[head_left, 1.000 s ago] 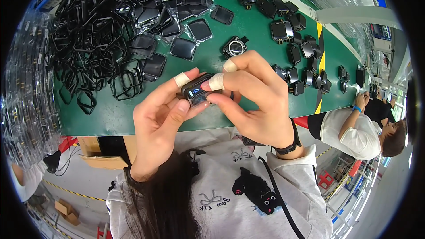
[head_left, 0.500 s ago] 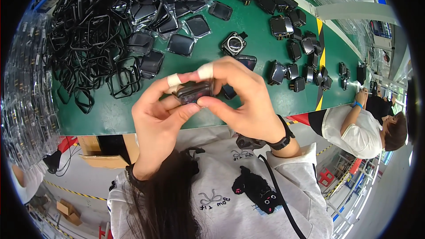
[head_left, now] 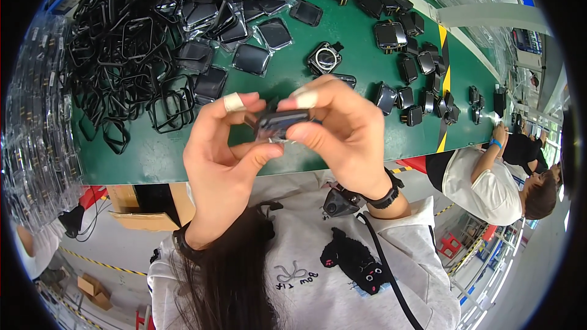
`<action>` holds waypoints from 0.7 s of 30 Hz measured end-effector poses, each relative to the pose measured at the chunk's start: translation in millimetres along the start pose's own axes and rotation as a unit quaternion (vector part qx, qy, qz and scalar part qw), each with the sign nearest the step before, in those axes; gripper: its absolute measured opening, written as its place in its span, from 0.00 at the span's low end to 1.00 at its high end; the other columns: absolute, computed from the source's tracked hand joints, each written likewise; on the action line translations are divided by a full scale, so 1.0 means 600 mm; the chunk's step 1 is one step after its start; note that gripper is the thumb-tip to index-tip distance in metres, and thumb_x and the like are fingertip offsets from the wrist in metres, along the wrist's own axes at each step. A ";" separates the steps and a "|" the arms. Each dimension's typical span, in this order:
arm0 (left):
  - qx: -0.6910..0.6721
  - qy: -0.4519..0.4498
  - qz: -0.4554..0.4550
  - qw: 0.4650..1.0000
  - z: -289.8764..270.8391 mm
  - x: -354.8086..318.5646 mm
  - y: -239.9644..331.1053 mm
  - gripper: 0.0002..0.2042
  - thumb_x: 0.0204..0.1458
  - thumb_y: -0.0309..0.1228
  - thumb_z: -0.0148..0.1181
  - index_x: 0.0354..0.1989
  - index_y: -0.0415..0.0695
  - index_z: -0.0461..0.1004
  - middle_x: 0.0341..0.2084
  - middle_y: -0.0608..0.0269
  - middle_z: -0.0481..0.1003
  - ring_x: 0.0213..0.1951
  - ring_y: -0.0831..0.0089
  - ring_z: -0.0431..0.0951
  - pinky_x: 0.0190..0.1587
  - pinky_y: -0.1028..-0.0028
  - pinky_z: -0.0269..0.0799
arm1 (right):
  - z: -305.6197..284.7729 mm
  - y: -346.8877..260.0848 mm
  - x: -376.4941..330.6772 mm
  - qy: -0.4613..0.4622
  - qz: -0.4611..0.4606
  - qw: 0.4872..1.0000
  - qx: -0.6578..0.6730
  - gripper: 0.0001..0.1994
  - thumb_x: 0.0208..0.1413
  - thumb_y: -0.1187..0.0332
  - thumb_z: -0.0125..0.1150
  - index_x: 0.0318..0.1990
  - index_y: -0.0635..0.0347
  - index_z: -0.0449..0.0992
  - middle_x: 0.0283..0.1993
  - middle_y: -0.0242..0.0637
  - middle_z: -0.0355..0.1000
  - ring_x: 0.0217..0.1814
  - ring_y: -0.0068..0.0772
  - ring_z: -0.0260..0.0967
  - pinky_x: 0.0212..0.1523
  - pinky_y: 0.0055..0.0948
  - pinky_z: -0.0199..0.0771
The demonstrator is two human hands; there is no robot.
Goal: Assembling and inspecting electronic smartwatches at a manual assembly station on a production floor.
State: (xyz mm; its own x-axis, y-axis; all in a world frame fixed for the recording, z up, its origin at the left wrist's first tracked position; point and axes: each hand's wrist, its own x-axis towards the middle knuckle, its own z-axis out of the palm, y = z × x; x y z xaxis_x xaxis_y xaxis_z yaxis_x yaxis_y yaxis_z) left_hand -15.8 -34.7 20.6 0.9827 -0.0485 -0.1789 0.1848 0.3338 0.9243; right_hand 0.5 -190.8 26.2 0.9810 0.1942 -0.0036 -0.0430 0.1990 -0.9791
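The dark device [head_left: 282, 120] lies crosswise above the desk [head_left: 143, 168], its right end pinched in the right hand's [head_left: 345, 131] nearer grip; the left hand [head_left: 217, 153] flanks its left end, thumb and forefinger parted, contact unclear.

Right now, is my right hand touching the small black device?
Touching: the head view shows the right hand holding the small black device, thumb against its near side.

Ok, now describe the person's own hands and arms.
The left hand and right hand each have whitish tape around a finger. A chunky black band circles the right wrist; a dark band shows at the left. The sleeves are light grey.
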 end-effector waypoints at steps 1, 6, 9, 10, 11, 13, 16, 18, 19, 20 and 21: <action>0.000 0.000 0.000 1.000 -0.005 -0.002 -0.004 0.24 0.41 0.08 0.59 0.49 0.34 0.65 0.42 0.56 0.68 0.43 0.74 0.70 0.43 0.75 0.79 | -0.002 -0.003 0.001 0.000 0.000 1.000 0.000 0.13 0.47 0.83 0.62 0.42 0.71 0.72 0.41 0.41 0.68 0.43 0.28 0.69 0.45 0.27 0.71; -0.037 0.019 0.030 0.999 -0.002 -0.002 -0.006 0.17 0.44 0.13 0.61 0.44 0.34 0.68 0.40 0.58 0.69 0.41 0.75 0.71 0.41 0.77 0.77 | -0.009 -0.015 0.012 -0.011 -0.006 0.999 -0.046 0.12 0.49 0.83 0.60 0.43 0.73 0.70 0.44 0.40 0.67 0.45 0.28 0.68 0.46 0.27 0.71; 0.106 -0.024 0.001 0.994 -0.016 0.005 -0.014 0.08 0.47 0.16 0.61 0.36 0.32 0.71 0.36 0.60 0.71 0.37 0.77 0.73 0.39 0.78 0.75 | -0.006 -0.011 0.009 -0.004 0.009 0.999 -0.031 0.12 0.50 0.82 0.60 0.43 0.73 0.70 0.44 0.40 0.66 0.45 0.27 0.68 0.46 0.26 0.71; 0.076 0.002 -0.022 0.997 -0.008 0.005 -0.011 0.03 0.48 0.16 0.61 0.29 0.31 0.72 0.33 0.61 0.73 0.35 0.77 0.74 0.38 0.79 0.74 | -0.005 -0.009 0.010 -0.003 0.006 1.000 -0.029 0.12 0.50 0.82 0.60 0.44 0.72 0.70 0.44 0.39 0.66 0.45 0.27 0.68 0.46 0.26 0.71; 0.076 0.003 -0.022 0.997 -0.011 0.004 -0.014 0.03 0.48 0.16 0.61 0.29 0.31 0.72 0.33 0.61 0.73 0.35 0.77 0.74 0.38 0.79 0.74 | -0.006 -0.008 0.011 -0.004 0.007 1.000 -0.028 0.12 0.50 0.82 0.60 0.44 0.72 0.70 0.44 0.39 0.66 0.45 0.27 0.68 0.46 0.26 0.71; 0.045 -0.021 0.013 0.999 -0.017 0.002 -0.017 0.04 0.47 0.15 0.61 0.30 0.31 0.72 0.33 0.60 0.73 0.34 0.78 0.74 0.37 0.79 0.74 | -0.007 -0.013 0.014 -0.011 0.018 1.000 -0.019 0.12 0.52 0.80 0.59 0.44 0.71 0.70 0.43 0.39 0.68 0.44 0.26 0.68 0.44 0.24 0.71; 0.028 -0.015 0.029 0.999 -0.014 -0.003 -0.010 0.04 0.46 0.14 0.60 0.29 0.30 0.72 0.31 0.59 0.73 0.33 0.78 0.74 0.36 0.79 0.74 | -0.006 -0.016 0.018 -0.006 0.095 0.991 0.099 0.12 0.53 0.78 0.59 0.45 0.70 0.69 0.42 0.38 0.70 0.43 0.25 0.69 0.43 0.24 0.71; 0.021 0.002 0.032 0.999 -0.004 -0.004 -0.008 0.04 0.46 0.13 0.60 0.29 0.30 0.72 0.31 0.59 0.72 0.32 0.78 0.74 0.36 0.79 0.74 | -0.011 -0.015 0.020 -0.014 0.101 0.989 0.106 0.12 0.54 0.77 0.58 0.45 0.70 0.69 0.42 0.38 0.70 0.43 0.25 0.69 0.42 0.24 0.71; 0.015 0.020 0.036 0.999 -0.001 -0.004 -0.008 0.03 0.46 0.13 0.60 0.28 0.30 0.72 0.30 0.58 0.72 0.31 0.78 0.74 0.37 0.79 0.74 | -0.013 -0.014 0.020 -0.023 0.106 0.988 0.113 0.11 0.55 0.77 0.58 0.46 0.69 0.69 0.42 0.38 0.71 0.43 0.25 0.69 0.42 0.24 0.71; 0.015 0.021 0.035 0.999 -0.004 -0.003 -0.010 0.03 0.46 0.13 0.60 0.28 0.30 0.72 0.30 0.58 0.72 0.31 0.78 0.74 0.37 0.79 0.74 | -0.011 -0.015 0.021 -0.023 0.108 0.987 0.114 0.11 0.55 0.77 0.58 0.46 0.69 0.69 0.42 0.38 0.71 0.43 0.25 0.69 0.42 0.24 0.71; 0.042 0.004 0.037 0.998 -0.009 -0.001 -0.013 0.04 0.45 0.13 0.60 0.29 0.30 0.72 0.31 0.58 0.72 0.32 0.76 0.75 0.38 0.78 0.75 | -0.008 -0.018 0.021 -0.016 0.105 0.988 0.113 0.11 0.54 0.77 0.58 0.45 0.69 0.69 0.42 0.39 0.71 0.43 0.25 0.69 0.43 0.24 0.71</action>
State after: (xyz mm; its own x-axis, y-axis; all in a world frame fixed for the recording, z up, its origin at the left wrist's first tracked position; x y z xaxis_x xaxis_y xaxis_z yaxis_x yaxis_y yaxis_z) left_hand -17.8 -32.4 12.0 0.9935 -0.0198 -0.1122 0.1135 0.2566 0.9598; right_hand 14.2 -195.3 35.4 0.9399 0.2828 -0.1915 -0.2890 0.3598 -0.8871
